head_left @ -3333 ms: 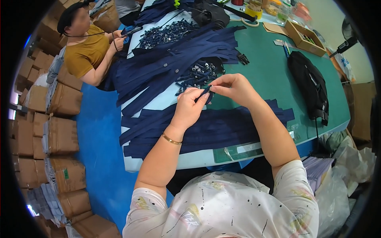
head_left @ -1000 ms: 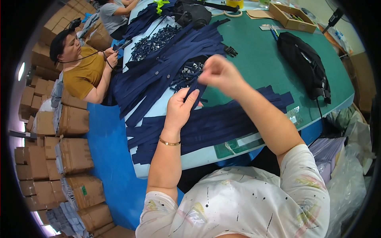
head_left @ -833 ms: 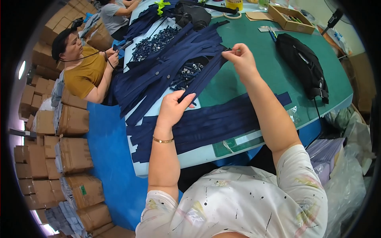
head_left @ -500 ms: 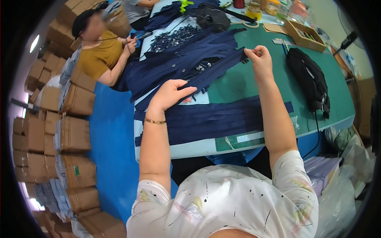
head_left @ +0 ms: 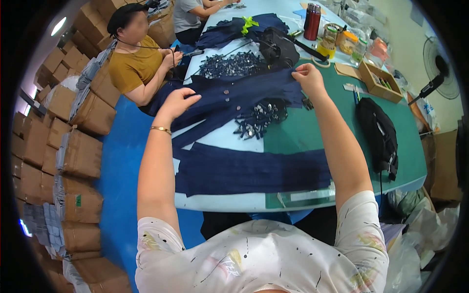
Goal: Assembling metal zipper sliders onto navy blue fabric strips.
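Note:
Long dark blue fabric strips [head_left: 261,87] lie heaped across the table, several with round buttons on them. At the heap's right end, my right hand [head_left: 309,79] is closed in a pinch on the end of a strip. My left hand [head_left: 177,103] is at the left part of the same heap, thumb and fingers closed on the cloth; its fingertips are partly hidden. Nearer to me lies a flat, neat stack of dark blue strips [head_left: 254,171], touched by neither hand.
Small dark scraps with shiny bits [head_left: 256,117] lie between heap and stack; another scrap pile [head_left: 227,64] is behind. A black bag [head_left: 378,134], wooden tray [head_left: 378,80] and red thermos [head_left: 311,22] stand right. A seated co-worker [head_left: 139,63] works at left beside stacked cartons [head_left: 83,156].
The slanted strip between my hands has come down over the nearer stack's place or the heap; I cannot tell which. Both hands are now farther over the heap, left hand farther left; the view has tilted up.

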`<state>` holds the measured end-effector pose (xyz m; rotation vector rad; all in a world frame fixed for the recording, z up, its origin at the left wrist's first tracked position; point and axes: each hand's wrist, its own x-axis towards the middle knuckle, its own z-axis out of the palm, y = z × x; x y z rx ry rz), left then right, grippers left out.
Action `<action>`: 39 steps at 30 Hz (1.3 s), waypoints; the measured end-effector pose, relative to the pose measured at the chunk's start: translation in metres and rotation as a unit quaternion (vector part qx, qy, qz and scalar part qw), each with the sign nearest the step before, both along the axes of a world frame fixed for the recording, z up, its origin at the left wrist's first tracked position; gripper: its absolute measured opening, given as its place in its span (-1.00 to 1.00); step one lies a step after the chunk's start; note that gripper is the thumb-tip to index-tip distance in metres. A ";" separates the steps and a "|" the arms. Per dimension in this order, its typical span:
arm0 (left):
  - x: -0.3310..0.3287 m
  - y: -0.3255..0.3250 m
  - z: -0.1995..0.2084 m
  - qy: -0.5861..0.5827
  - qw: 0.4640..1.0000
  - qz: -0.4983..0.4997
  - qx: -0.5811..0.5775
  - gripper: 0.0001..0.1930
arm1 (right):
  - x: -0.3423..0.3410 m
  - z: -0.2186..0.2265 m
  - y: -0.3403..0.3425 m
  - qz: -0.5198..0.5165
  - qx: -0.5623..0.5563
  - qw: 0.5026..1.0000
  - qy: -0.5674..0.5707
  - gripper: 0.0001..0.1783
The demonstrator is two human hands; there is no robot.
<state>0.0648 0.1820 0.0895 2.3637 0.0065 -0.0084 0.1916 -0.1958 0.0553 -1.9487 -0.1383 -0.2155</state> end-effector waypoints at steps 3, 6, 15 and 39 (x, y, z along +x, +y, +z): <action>0.023 -0.022 -0.022 -0.053 0.964 0.029 0.258 -0.41 | 0.021 -0.007 0.007 -0.043 -0.231 0.970 -0.060 -0.83; 0.027 -0.043 -0.038 -0.192 0.925 0.000 0.328 -0.15 | 0.020 0.004 0.043 -0.030 -0.413 0.881 -0.230 -0.73; 0.052 -0.052 -0.062 -0.361 0.898 -0.049 0.246 -0.75 | 0.026 -0.012 0.075 0.212 -0.353 0.822 -0.393 -0.86; 0.038 -0.063 -0.074 -0.237 0.936 -0.078 0.247 -0.05 | 0.024 -0.033 0.109 0.425 -0.290 0.793 -0.327 -0.60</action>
